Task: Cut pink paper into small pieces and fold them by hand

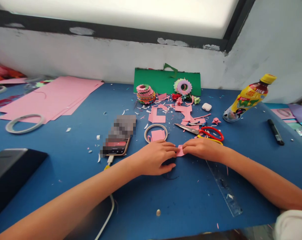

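Note:
A small piece of pink paper (pixel 180 151) lies on the blue table between my hands. My left hand (pixel 157 156) holds its left side down with the fingertips, the thumb resting lower on the table. From the other side, my right hand (pixel 201 149) grips the paper with its fingers close together, hiding part of it. Just beyond my left hand is a roll of tape (pixel 145 133) with a pink paper square (pixel 158 135) inside its ring. Scissors with red and yellow handles (pixel 212 132) lie right behind my right hand.
Pink scraps (pixel 157 116), notched paper rings (pixel 145 94) and green card (pixel 153 78) lie farther back. A bottle (pixel 248 98) and a marker (pixel 275 132) are right; a clear ruler (pixel 226 190) is near my right forearm. Left are a cabled phone (pixel 118 148) and pink sheets (pixel 58 96).

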{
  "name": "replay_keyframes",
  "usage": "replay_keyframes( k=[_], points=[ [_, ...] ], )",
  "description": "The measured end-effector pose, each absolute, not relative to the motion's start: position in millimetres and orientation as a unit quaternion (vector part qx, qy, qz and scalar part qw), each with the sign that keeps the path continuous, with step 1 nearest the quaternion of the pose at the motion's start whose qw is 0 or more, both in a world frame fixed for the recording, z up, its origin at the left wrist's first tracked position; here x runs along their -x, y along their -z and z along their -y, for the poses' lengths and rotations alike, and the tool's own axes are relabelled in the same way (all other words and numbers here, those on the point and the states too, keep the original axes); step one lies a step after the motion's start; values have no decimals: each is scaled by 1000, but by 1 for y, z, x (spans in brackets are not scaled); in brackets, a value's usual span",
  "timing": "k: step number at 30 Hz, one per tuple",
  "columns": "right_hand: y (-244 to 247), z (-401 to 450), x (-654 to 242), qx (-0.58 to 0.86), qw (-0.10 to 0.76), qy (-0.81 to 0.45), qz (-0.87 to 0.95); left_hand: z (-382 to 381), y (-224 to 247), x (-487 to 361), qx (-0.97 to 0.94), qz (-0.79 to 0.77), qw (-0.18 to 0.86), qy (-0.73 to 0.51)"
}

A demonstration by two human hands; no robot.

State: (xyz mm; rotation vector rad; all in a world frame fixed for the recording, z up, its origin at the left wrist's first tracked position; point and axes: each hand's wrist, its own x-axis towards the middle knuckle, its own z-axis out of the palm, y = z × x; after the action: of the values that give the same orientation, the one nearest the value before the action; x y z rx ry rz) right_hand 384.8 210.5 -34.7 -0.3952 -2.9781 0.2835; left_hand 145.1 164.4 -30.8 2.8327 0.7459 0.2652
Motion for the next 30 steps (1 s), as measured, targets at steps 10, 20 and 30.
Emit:
replay_keyframes(
  k=[10, 20, 30],
  points=[
    [37, -200, -369, 290, 155, -263, 907, -169, 28, -138, -964, -227, 110, -84],
    [46, -198, -360, 361, 172, -248, 882, -170, 29, -139, -957, -238, 133, -103],
    [46, -198, -359, 363, 180, -268, 874, -167, 30, -141, -968, -224, 73, -84]
  ],
)
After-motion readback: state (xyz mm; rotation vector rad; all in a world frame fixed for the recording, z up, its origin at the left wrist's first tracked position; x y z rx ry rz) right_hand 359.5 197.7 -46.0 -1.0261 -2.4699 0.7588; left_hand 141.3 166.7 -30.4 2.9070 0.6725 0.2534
